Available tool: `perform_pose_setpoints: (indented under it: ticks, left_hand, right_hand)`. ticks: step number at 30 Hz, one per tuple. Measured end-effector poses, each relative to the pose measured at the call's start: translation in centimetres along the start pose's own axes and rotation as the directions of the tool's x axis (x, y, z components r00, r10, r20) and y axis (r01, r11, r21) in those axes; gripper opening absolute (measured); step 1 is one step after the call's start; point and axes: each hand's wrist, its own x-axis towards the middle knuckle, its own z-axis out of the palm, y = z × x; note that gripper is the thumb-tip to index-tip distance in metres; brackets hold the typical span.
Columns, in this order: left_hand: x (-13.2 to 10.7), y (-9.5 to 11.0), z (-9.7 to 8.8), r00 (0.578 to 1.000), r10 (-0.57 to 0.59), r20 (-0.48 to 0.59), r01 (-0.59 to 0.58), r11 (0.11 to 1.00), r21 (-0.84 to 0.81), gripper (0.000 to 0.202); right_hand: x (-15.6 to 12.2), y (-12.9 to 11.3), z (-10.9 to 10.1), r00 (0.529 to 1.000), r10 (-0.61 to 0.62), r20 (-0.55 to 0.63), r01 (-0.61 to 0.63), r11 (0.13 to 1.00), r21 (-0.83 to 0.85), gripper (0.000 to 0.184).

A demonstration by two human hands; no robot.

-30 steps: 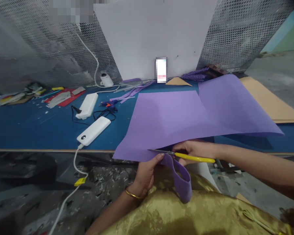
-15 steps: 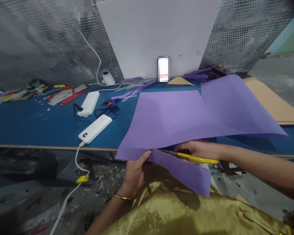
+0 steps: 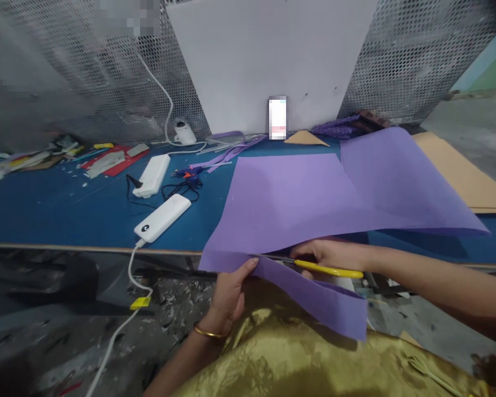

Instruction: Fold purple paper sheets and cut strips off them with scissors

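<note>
A large purple sheet of paper lies over the table, its near edge hanging past the front. My left hand pinches that near edge, thumb on top and fingers underneath. Yellow-handled scissors are in my right hand, partly beneath the sheet, with several fingers hidden. Their blades lie in a cut along the near edge, the tips close to my left thumb. A partly cut strip droops and curls to the right of my left hand, still joined to the sheet on the left.
Two white power banks and a blue glue gun with a black cord lie left of the sheet. A phone leans on the white board. Tan sheets lie at right, paper scraps at far left.
My right hand and the scissors have shifted slightly left along the cut. The loose end of the strip has swung right and a little lower. My left hand keeps its hold.
</note>
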Motion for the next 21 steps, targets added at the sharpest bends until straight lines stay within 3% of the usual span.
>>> perform_pose_setpoints:
  ticks: [4,12,17,21]
  left_hand:
    - [0.0,0.1,0.3,0.999,-0.021,0.037,0.021,1.000,0.010,0.052]
    - [-0.4,0.1,0.7,0.997,-0.027,0.067,0.027,1.000,0.001,0.053]
    - [-0.2,0.5,1.1,0.997,-0.016,0.079,0.015,1.000,0.019,0.050]
    - [0.5,1.1,2.2,0.993,-0.022,0.117,0.019,0.999,0.030,0.047]
  right_hand:
    - [0.3,-0.6,0.1,1.000,-0.021,-0.006,0.020,0.998,-0.060,0.026]
    - [0.7,-0.4,0.2,0.999,-0.042,-0.004,0.042,0.999,0.001,0.021]
    - [0.0,-0.1,-0.1,0.997,-0.074,-0.024,0.074,0.997,-0.029,0.027]
    - [-0.9,-1.4,-1.1,0.989,-0.145,-0.039,0.143,0.989,-0.048,0.042]
